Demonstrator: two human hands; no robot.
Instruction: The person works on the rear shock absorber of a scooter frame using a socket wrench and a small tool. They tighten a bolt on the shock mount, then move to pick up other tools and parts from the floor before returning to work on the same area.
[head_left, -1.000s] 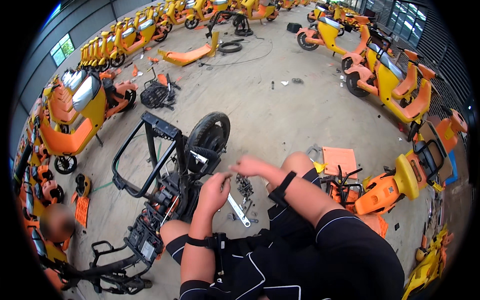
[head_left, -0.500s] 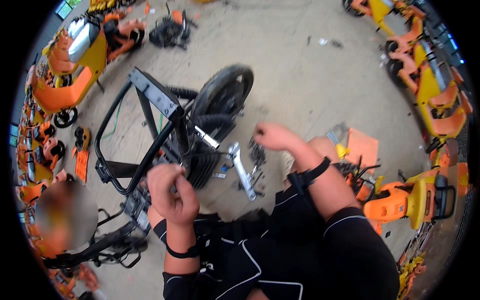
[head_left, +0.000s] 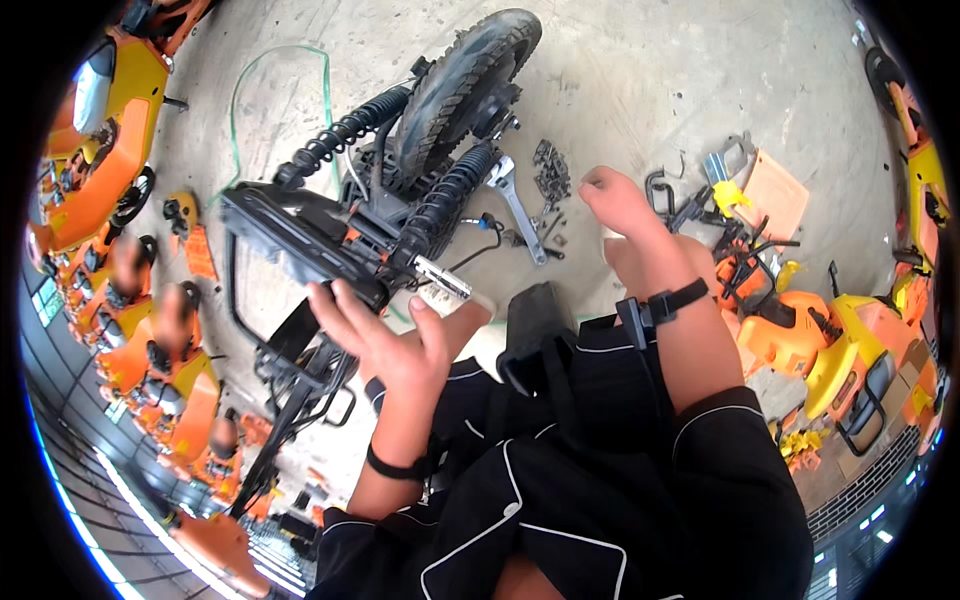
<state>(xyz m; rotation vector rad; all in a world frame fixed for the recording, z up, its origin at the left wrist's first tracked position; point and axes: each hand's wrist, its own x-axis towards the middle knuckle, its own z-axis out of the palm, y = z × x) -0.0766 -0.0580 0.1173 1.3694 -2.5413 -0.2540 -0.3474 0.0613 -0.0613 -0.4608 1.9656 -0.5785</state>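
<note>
My left hand (head_left: 385, 350) is open, fingers spread, at the near edge of a black scooter frame (head_left: 285, 240). A black coil shock absorber (head_left: 440, 205), with a chrome part (head_left: 440, 278) at its lower end, runs beside the rear tyre (head_left: 450, 90). My right hand (head_left: 610, 200) is closed, fingers curled, right of a silver wrench (head_left: 520, 215) and scattered small hardware (head_left: 550, 175) on the floor; what it holds, if anything, is hidden.
An orange plastic panel (head_left: 775, 200), black metal parts (head_left: 690, 210) and an orange-and-yellow body part (head_left: 790, 340) lie at the right. Orange-and-yellow scooters (head_left: 120, 120) line the left and far right. A black object (head_left: 530, 335) sits between my legs.
The view has tilted down toward my lap and the frame. My left hand has opened from a loose curl and spread at the frame. My right hand stays curled.
</note>
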